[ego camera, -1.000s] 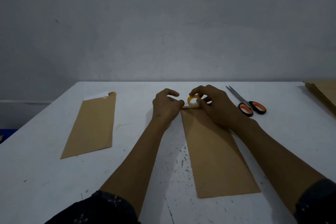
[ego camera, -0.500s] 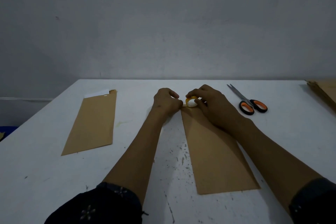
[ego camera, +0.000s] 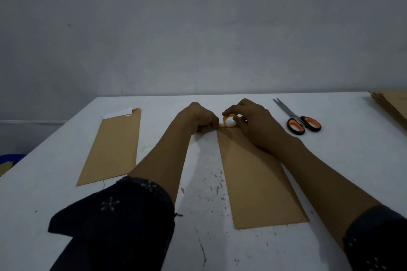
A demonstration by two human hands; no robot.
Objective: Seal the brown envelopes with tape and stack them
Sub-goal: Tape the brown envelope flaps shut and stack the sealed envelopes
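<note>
Both hands grip: right (ego camera: 255,125) holds tape roll (ego camera: 229,121), left (ego camera: 199,120) pinches its end

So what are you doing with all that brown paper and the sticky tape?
A person is taping a brown envelope shut on the white table. The right hand holds the small roll of tape at the envelope's far end, and the left hand pinches the loose tape end beside it. The scissors lie untouched to the right. Another envelope lies flat on the left, with a white slip showing at its top, and more brown envelopes are piled at the far right edge.
</note>
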